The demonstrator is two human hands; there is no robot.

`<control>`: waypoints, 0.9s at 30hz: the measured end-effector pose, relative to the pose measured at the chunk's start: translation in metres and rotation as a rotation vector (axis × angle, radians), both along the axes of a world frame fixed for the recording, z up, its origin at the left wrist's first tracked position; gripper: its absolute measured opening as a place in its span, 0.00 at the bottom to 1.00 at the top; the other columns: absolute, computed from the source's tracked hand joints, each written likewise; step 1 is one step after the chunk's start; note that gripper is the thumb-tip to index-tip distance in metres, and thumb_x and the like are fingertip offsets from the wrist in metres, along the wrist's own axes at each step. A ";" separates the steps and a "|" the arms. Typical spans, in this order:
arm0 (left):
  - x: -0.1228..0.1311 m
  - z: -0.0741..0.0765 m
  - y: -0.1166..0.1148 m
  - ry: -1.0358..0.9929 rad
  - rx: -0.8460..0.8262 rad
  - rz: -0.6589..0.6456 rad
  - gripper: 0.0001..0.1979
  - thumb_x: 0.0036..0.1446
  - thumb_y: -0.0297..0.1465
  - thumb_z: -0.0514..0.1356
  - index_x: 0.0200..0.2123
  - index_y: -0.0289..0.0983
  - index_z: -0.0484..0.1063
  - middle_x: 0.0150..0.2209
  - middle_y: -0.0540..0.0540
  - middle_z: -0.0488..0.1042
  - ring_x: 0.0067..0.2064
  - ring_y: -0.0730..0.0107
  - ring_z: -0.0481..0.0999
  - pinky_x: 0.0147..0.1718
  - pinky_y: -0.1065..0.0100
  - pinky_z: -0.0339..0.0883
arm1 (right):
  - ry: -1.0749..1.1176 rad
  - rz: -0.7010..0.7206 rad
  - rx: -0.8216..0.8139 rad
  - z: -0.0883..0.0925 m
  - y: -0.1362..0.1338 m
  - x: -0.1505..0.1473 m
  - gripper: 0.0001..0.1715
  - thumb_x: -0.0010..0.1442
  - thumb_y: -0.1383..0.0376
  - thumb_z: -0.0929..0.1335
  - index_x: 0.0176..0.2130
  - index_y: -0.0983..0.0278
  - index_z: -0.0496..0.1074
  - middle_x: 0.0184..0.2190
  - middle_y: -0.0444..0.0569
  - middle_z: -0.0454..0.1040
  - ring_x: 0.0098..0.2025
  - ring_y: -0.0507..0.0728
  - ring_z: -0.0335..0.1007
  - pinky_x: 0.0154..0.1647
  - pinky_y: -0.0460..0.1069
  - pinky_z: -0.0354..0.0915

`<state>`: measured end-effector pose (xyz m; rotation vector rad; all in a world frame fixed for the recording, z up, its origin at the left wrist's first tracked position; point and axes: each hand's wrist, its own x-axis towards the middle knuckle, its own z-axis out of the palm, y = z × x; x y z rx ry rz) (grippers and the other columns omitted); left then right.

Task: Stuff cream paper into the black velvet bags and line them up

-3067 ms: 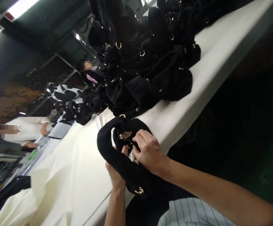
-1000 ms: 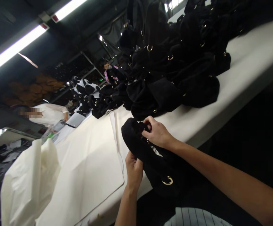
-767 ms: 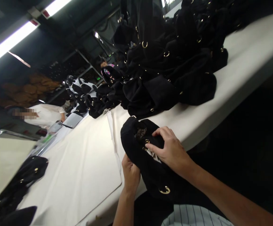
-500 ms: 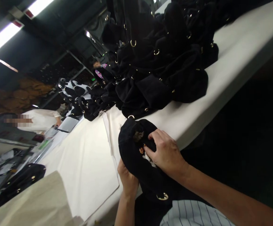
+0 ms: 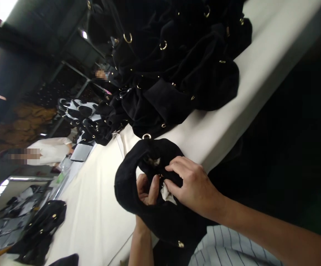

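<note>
A black fabric bag [image 5: 127, 184] with gold rings hangs over the table's near edge, its round mouth facing me. My left hand [image 5: 148, 189] reaches from below, and its curled fingers and thumb show through the mouth beside a small gold fastener [image 5: 161, 176]. The bag rests around this hand; part of the palm is hidden by the rim. With thumb and fingertips, my right hand [image 5: 189, 183] pinches the bag's inner edge near the fastener. Crumpled white material [image 5: 167, 194] shows inside, just below the right thumb.
A large heap of black bags [image 5: 160, 74] with gold rings covers the far part of the white table [image 5: 94, 199]. More dark bags [image 5: 41, 225] lie at lower left. A person in a white top [image 5: 48, 151] stands across the table; another person is farther back.
My left hand's fingers have come up into the bag's mouth, where they now show. The mouth is wider, and the bag's left side has shifted left. My right hand keeps its pinch.
</note>
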<state>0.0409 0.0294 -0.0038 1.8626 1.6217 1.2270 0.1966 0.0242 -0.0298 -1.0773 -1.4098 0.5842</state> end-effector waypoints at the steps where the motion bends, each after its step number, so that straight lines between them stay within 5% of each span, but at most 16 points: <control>1: -0.001 -0.001 -0.001 -0.004 -0.004 -0.007 0.15 0.58 0.38 0.65 0.25 0.37 0.66 0.22 0.54 0.62 0.24 0.76 0.60 0.22 0.72 0.54 | 0.012 -0.006 0.019 -0.002 0.002 -0.001 0.09 0.53 0.75 0.72 0.38 0.68 0.74 0.35 0.49 0.73 0.40 0.58 0.70 0.43 0.54 0.70; 11: -0.010 -0.010 -0.006 -0.061 -0.109 0.072 0.14 0.57 0.41 0.66 0.31 0.37 0.71 0.27 0.51 0.70 0.28 0.73 0.66 0.26 0.70 0.59 | 0.012 0.049 0.040 -0.004 0.008 0.001 0.08 0.54 0.75 0.72 0.37 0.70 0.78 0.36 0.51 0.74 0.40 0.58 0.70 0.43 0.54 0.71; 27: 0.014 0.005 -0.002 -0.189 -0.138 0.151 0.18 0.51 0.41 0.67 0.23 0.37 0.63 0.19 0.55 0.58 0.20 0.79 0.54 0.18 0.73 0.46 | -0.052 0.166 0.111 -0.003 0.009 0.008 0.08 0.61 0.72 0.67 0.35 0.68 0.78 0.37 0.51 0.71 0.40 0.56 0.65 0.42 0.53 0.69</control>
